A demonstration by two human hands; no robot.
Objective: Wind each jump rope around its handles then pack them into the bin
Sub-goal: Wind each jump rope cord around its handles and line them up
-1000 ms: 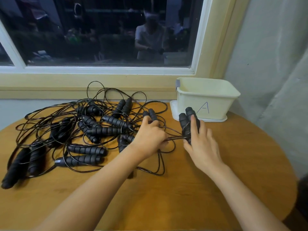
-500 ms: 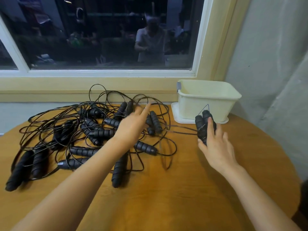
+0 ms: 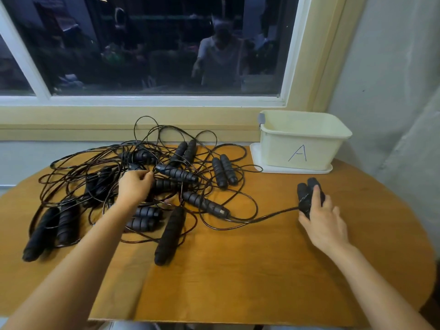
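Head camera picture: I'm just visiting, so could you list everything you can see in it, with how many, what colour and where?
table: one, brown wood, round, below the window
bin: one, cream, marked A, far right of the table
tray: one, white, under the bin
jump ropes: several, exact count lost in the tangle, black, heaped on the left and middle of the table
handle pair: one, black, near the bin, its cord running to the heap
window: one, white frame, dark glass, behind the table
left hand: one, fingers curled into the heap; grip unclear
right hand: one, gripping the handle pair
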